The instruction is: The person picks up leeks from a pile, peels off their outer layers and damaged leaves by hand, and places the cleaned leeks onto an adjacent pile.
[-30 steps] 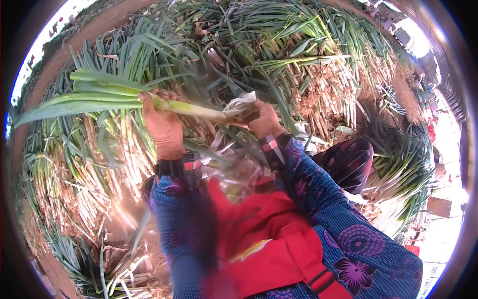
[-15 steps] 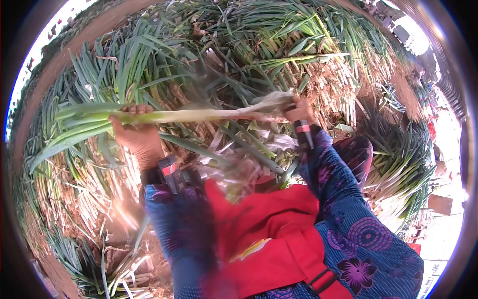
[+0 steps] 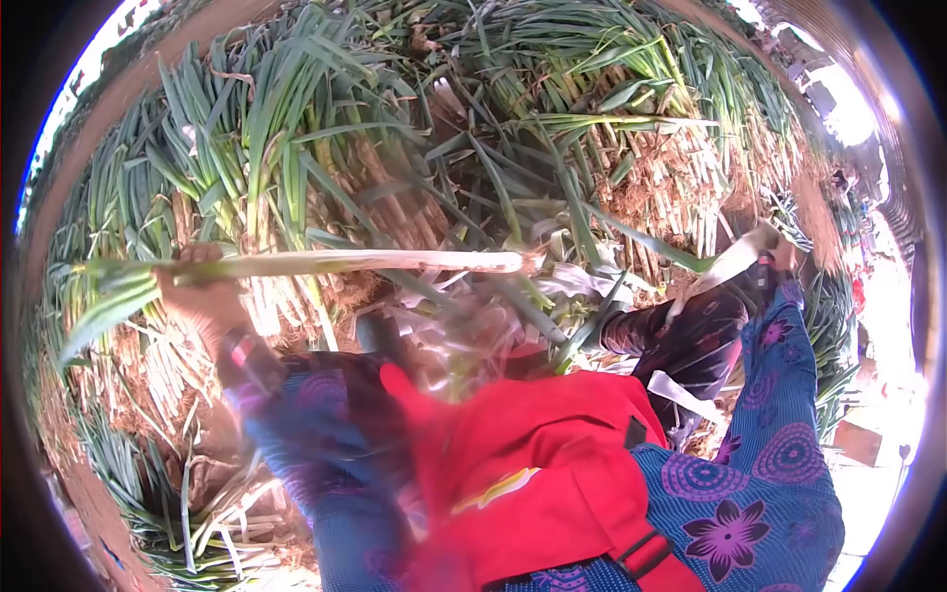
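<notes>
My left hand (image 3: 205,301), blurred by motion, is closed around the green end of a long green onion (image 3: 395,259). The stalk lies level across the view, its pale, smooth shaft and root tip pointing right. Far out to the right, my right hand (image 3: 781,255) is closed on a peeled outer leaf (image 3: 732,262). This limp, whitish strip hangs down to the left from my fingers, apart from the stalk. Below it, another pale peeled strip (image 3: 685,399) is beside my knee.
Heaped green onions (image 3: 266,128) stand ahead and to the left, with more bundles (image 3: 661,148) at the upper right. Peelings (image 3: 444,331) litter the ground before me. My knee (image 3: 681,340) in dark cloth and a red apron (image 3: 552,444) fill the near side.
My right hand has pulled away to the right from the onion's root end, taking a strip of outer leaf with it. My left hand has shifted left and slightly down with the onion.
</notes>
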The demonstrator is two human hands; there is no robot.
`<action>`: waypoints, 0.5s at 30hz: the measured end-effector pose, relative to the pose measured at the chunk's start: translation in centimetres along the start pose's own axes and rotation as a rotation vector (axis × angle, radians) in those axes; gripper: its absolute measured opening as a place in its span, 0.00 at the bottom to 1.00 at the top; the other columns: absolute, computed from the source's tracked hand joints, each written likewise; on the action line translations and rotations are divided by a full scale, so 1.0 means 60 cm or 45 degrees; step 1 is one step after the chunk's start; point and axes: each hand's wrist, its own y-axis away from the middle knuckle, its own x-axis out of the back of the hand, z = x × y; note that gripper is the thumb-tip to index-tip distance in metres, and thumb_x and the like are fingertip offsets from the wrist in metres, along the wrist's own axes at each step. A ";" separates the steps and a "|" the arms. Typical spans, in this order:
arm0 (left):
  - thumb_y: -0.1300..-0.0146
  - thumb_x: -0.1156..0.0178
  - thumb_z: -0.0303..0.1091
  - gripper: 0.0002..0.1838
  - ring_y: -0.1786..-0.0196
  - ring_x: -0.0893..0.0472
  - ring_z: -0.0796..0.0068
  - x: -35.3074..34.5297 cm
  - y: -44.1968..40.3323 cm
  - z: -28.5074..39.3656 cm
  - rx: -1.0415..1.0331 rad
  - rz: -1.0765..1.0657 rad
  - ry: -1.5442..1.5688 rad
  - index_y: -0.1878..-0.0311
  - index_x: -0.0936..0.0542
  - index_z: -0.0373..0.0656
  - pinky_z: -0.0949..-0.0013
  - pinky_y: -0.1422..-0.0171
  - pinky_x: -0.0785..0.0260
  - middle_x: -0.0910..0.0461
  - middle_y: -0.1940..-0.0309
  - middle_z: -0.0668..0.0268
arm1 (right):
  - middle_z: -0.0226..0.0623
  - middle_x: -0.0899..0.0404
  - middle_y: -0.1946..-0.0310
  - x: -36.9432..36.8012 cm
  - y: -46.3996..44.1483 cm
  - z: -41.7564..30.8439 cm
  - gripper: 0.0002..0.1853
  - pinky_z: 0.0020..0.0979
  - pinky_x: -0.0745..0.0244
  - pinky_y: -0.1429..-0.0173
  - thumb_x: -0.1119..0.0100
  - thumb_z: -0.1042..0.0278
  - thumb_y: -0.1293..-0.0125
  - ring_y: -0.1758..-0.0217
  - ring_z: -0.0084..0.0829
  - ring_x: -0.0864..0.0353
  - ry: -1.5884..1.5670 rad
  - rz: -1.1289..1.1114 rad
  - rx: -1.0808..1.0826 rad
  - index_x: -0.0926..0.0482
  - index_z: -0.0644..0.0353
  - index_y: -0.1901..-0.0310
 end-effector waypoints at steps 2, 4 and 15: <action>0.33 0.47 0.49 0.17 0.75 0.31 0.75 -0.025 0.014 -0.027 0.049 -0.031 -0.084 0.66 0.31 0.45 0.70 0.68 0.36 0.30 0.77 0.69 | 0.35 0.18 0.62 -0.038 -0.029 -0.020 0.13 0.26 0.17 0.66 0.39 0.69 0.37 0.67 0.26 0.17 -0.296 -0.004 0.048 0.20 0.64 0.53; 0.33 0.44 0.51 0.18 0.75 0.30 0.75 -0.039 0.016 -0.052 0.044 -0.042 -0.152 0.63 0.29 0.45 0.69 0.68 0.35 0.29 0.78 0.69 | 0.37 0.18 0.59 -0.125 -0.072 -0.107 0.14 0.26 0.18 0.58 0.45 0.63 0.32 0.62 0.26 0.18 -0.894 -0.077 -0.388 0.21 0.62 0.51; 0.38 0.40 0.48 0.20 0.68 0.29 0.68 -0.100 0.059 -0.151 0.272 -0.178 -0.125 0.58 0.25 0.38 0.63 0.60 0.36 0.31 0.74 0.66 | 0.42 0.21 0.51 -0.383 -0.038 -0.759 0.22 0.31 0.27 0.44 0.35 0.61 0.38 0.49 0.32 0.21 -1.188 -1.056 -0.044 0.24 0.62 0.45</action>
